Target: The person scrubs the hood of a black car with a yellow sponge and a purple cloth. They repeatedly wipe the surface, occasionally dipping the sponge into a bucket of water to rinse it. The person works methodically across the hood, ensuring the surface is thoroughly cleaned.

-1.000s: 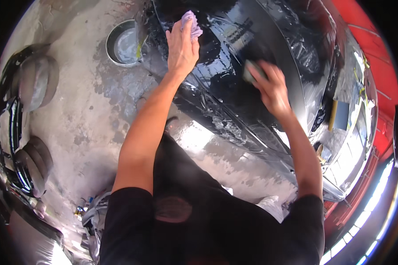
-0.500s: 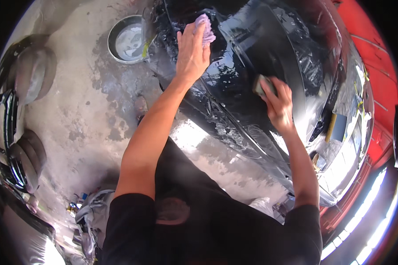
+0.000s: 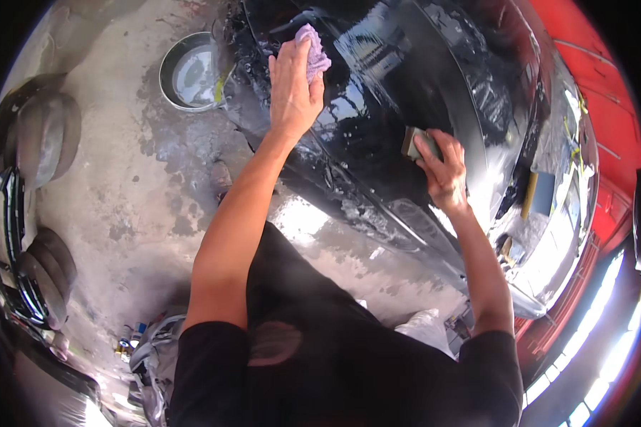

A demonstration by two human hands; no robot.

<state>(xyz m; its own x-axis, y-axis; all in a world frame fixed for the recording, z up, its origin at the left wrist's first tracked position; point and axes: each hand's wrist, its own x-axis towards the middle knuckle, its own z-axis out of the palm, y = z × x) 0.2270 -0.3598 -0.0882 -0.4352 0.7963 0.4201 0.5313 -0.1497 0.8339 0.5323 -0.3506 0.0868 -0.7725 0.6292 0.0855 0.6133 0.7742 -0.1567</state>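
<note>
Left hand [image 3: 294, 96] gripping crumpled purple cloth [image 3: 313, 55] over glossy black car panel [image 3: 388, 107]. Right hand [image 3: 446, 169] holding small greyish block [image 3: 410, 143] in its fingers; block lying against same panel, right of cloth and nearer person. Round bucket [image 3: 169, 71] standing on stained floor [image 3: 124, 135], left of panel. Crinkled plastic [image 3: 490, 98] covering area right of panel.
</note>
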